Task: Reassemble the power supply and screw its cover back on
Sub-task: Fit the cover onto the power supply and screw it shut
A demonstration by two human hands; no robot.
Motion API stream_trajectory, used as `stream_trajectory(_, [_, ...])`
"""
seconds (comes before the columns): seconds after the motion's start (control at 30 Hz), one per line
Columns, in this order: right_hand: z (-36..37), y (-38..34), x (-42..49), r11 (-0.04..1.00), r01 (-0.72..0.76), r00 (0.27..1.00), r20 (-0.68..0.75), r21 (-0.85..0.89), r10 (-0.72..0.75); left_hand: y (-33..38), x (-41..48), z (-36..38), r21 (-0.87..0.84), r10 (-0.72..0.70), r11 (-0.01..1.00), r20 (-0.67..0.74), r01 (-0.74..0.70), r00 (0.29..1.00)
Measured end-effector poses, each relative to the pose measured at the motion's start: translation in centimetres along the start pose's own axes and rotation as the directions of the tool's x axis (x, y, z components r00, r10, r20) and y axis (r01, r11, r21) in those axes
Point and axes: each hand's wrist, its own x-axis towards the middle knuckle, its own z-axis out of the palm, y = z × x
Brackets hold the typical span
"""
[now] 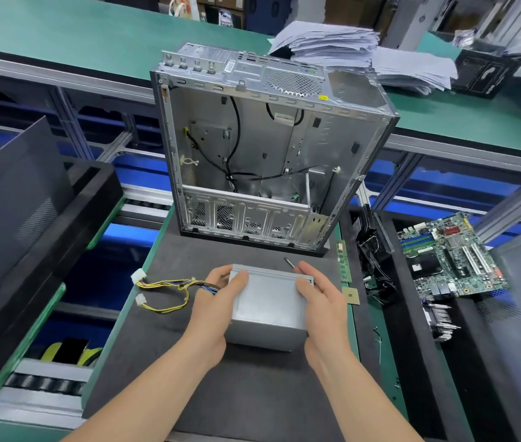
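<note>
Grey metal power supply (268,303) over dark mat (252,393), before open computer case (252,138); resting or lifted, cannot tell. Left hand (217,304) grasps its left side, right hand (322,304) its right side, thumbs on top. Wire harness (173,287) trails left.

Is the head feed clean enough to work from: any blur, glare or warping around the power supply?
Head view: the power supply, left hand and right hand are sharp, evenly lit, soft shadow beneath. Head view edges: bench rails bow, the right margin smears; mild sheen on the open case.
</note>
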Motion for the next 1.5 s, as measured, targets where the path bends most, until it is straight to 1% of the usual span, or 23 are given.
stream_trajectory(0.13, [-0.3, -0.1, -0.1, 1.0, -0.01, 1.0, 0.017, -0.01, 0.01, 0.0, 0.2, 0.1, -0.021, 0.01, 1.0, -0.012, -0.01, 1.0])
stream_trajectory(0.27, [-0.2, 0.3, -0.6, 0.998, 0.056, 0.998, 0.03, -0.043, -0.055, -0.2, -0.2, 0.3, -0.011, 0.053, 0.999, -0.019, -0.053, 0.998])
stream_trajectory(0.43, [0.5, 0.9, -0.6, 0.988, 0.113, 0.991, -0.061, -0.107, -0.12, -0.5, 0.0, 0.6, 0.063, 0.072, 0.996, -0.078, -0.067, 0.994])
stream_trajectory(0.53, [0.7, 1.0, -0.4, 0.984, 0.141, 0.98, -0.126, -0.108, -0.154, -0.3, -0.2, 1.0, 0.079, 0.089, 0.994, -0.115, -0.081, 0.989])
stream_trajectory(0.57, [0.9, 0.9, -0.3, 0.988, 0.131, 0.977, -0.158, -0.085, -0.143, -0.3, -0.2, 1.2, 0.075, 0.097, 0.993, -0.132, -0.087, 0.986])
stream_trajectory(0.63, [1.2, 0.7, -0.3, 0.998, 0.057, 0.98, -0.192, 0.021, -0.052, -0.4, -0.1, 1.6, 0.05, 0.084, 0.996, -0.176, -0.077, 0.981])
stream_trajectory(0.73, [1.2, 0.5, -0.3, 0.983, -0.008, 0.989, -0.146, 0.182, 0.035, -0.4, 0.0, 1.9, -0.053, 0.022, 0.998, -0.213, -0.034, 0.977])
stream_trajectory(0.83, [0.9, 0.4, -0.3, 0.981, -0.01, 0.993, -0.109, 0.192, 0.032, -0.3, 0.2, 1.9, -0.193, -0.077, 0.98, -0.192, 0.039, 0.978])
stream_trajectory(0.9, [0.9, 0.5, -0.3, 0.987, 0.008, 0.996, -0.088, 0.16, 0.006, -0.1, 0.2, 2.0, -0.226, -0.043, 0.974, -0.188, 0.0, 0.981])
stream_trajectory(0.93, [0.8, 0.5, -0.4, 0.995, 0.027, 0.996, -0.083, 0.099, -0.019, -0.1, 0.1, 2.0, -0.244, -0.029, 0.97, -0.198, -0.02, 0.98])
stream_trajectory(1.0, [0.5, 0.5, -0.6, 0.979, 0.156, 0.984, -0.061, -0.133, -0.166, -0.1, 0.1, 2.1, -0.282, -0.007, 0.958, -0.21, -0.053, 0.978])
stream_trajectory(1.03, [0.3, 0.3, -0.7, 0.905, 0.281, 0.954, -0.013, -0.319, -0.3, -0.2, 0.1, 2.1, -0.29, 0.005, 0.954, -0.217, -0.069, 0.976])
stream_trajectory(1.07, [0.0, -0.1, -0.7, 0.734, 0.423, 0.893, 0.108, -0.531, -0.437, -0.2, 0.0, 2.1, -0.294, 0.015, 0.952, -0.225, -0.082, 0.974])
stream_trajectory(1.1, [-0.1, -0.6, -0.5, 0.47, 0.553, 0.806, 0.3, -0.688, -0.51, -0.1, 0.0, 2.0, -0.301, 0.021, 0.949, -0.23, -0.092, 0.973])
stream_trajectory(1.13, [0.0, -1.1, -0.3, 0.205, 0.646, 0.72, 0.498, -0.735, -0.484, -0.1, 0.0, 1.8, -0.315, 0.019, 0.945, -0.221, -0.089, 0.975])
stream_trajectory(1.17, [0.4, -1.6, -0.3, 0.031, 0.701, 0.663, 0.634, -0.713, -0.398, -0.1, -0.1, 1.6, -0.331, 0.006, 0.941, -0.192, -0.07, 0.981])
stream_trajectory(1.2, [1.0, -2.1, -0.2, -0.028, 0.733, 0.643, 0.705, -0.68, -0.297, -0.1, -0.1, 1.3, -0.347, -0.016, 0.937, -0.147, -0.037, 0.989])
stream_trajectory(1.27, [2.1, -2.8, 0.0, -0.038, 0.746, 0.654, 0.742, -0.665, -0.147, 0.2, 0.0, 0.7, -0.339, -0.061, 0.94, -0.045, 0.042, 0.997])
stream_trajectory(1.33, [2.9, -3.1, 0.4, -0.123, 0.75, 0.644, 0.759, -0.65, -0.091, 0.5, 0.0, -0.1, -0.276, -0.064, 0.959, 0.03, 0.07, 0.997])
stream_trajectory(1.37, [3.0, -3.2, 0.6, -0.141, 0.755, 0.633, 0.768, -0.641, -0.1, 0.5, 0.1, -0.5, -0.225, -0.025, 0.974, 0.056, 0.036, 0.998])
stream_trajectory(1.4, [3.0, -3.4, 0.9, -0.128, 0.762, 0.625, 0.773, -0.634, -0.11, 0.5, 0.2, -1.1, -0.153, 0.035, 0.988, 0.091, -0.021, 0.995])
stream_trajectory(1.47, [2.5, -3.6, 1.2, -0.044, 0.782, 0.616, 0.782, -0.621, -0.099, 0.3, 0.1, -2.2, 0.057, 0.139, 0.986, 0.23, -0.156, 0.963])
stream_trajectory(1.5, [2.2, -3.7, 1.3, -0.007, 0.794, 0.605, 0.791, -0.608, -0.087, 0.1, 0.0, -2.6, 0.157, 0.153, 0.965, 0.303, -0.207, 0.941])
